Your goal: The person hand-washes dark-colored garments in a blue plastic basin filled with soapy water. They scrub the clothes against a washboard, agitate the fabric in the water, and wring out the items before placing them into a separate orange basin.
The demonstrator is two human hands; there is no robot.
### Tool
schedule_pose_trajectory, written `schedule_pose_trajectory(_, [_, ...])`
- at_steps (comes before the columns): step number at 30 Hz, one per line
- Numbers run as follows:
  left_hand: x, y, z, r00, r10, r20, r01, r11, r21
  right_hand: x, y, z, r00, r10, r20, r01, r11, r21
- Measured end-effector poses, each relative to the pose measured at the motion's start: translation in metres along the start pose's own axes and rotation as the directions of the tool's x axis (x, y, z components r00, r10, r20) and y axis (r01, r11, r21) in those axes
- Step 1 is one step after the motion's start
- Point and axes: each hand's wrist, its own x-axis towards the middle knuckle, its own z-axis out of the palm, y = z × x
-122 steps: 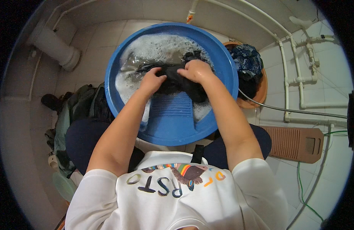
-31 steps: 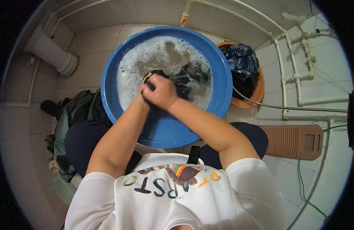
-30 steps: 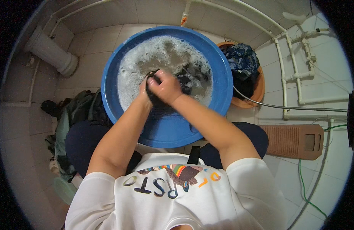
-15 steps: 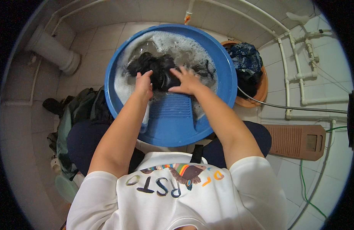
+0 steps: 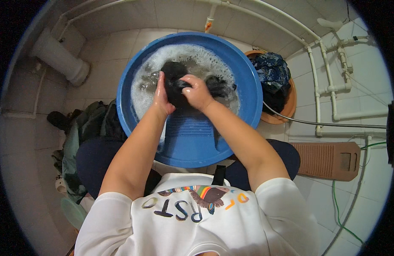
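A blue tub (image 5: 125,98) holds soapy grey water with white foam (image 5: 141,81). Dark wet cloth (image 5: 175,72) lies in the water, part of it bunched between my hands. My right hand (image 5: 197,92) has its fingers curled round a fold of this black cloth. On the cloth's left side, my left hand (image 5: 162,97) rests edge-up with its fingers stretched out along it. More dark cloth (image 5: 218,85) floats to the right of my right hand. The tub's ridged washboard part (image 5: 190,130) slopes up towards me, below both hands.
An orange basin (image 5: 293,98) with dark and blue-patterned clothes (image 5: 271,70) stands right of the tub. A brown washboard (image 5: 325,161) lies on the tiled floor. Green and dark clothes (image 5: 84,132) are piled at left. A grey hose (image 5: 316,123) reaches towards the tub; white pipes (image 5: 315,81) line the walls.
My right hand has gone from spread fingers to a closed grip on the black cloth, moving slightly left. The cloth has bunched up between my hands; my left hand's fingers have straightened.
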Motion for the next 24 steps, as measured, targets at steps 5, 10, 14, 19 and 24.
schedule_pose_trajectory(5, [0.028,0.005,-0.055,0.823,0.071,0.564,-0.068,0.997,-0.028,-0.007,-0.09,0.009,0.941,-0.293,0.168,0.297,0.955,0.001])
schedule_pose_trajectory(10, [0.029,-0.03,-0.059,0.88,0.193,0.433,-0.203,0.979,-0.024,-0.018,-0.071,0.017,0.936,-0.306,0.172,0.347,0.879,-0.326])
schedule_pose_trajectory(14, [0.032,-0.04,-0.052,0.91,0.238,0.34,-0.252,0.968,-0.002,-0.005,-0.031,0.006,0.989,-0.146,-0.007,0.123,0.856,-0.502])
schedule_pose_trajectory(19, [0.012,-0.025,-0.017,0.941,0.288,-0.176,-0.186,0.878,0.441,0.011,0.028,-0.043,0.848,0.476,-0.233,-0.524,0.682,-0.511])
schedule_pose_trajectory(24, [0.003,0.01,0.004,0.73,0.677,-0.092,-0.395,0.527,0.752,0.002,0.079,-0.072,0.705,0.455,-0.545,-0.595,0.797,-0.105])
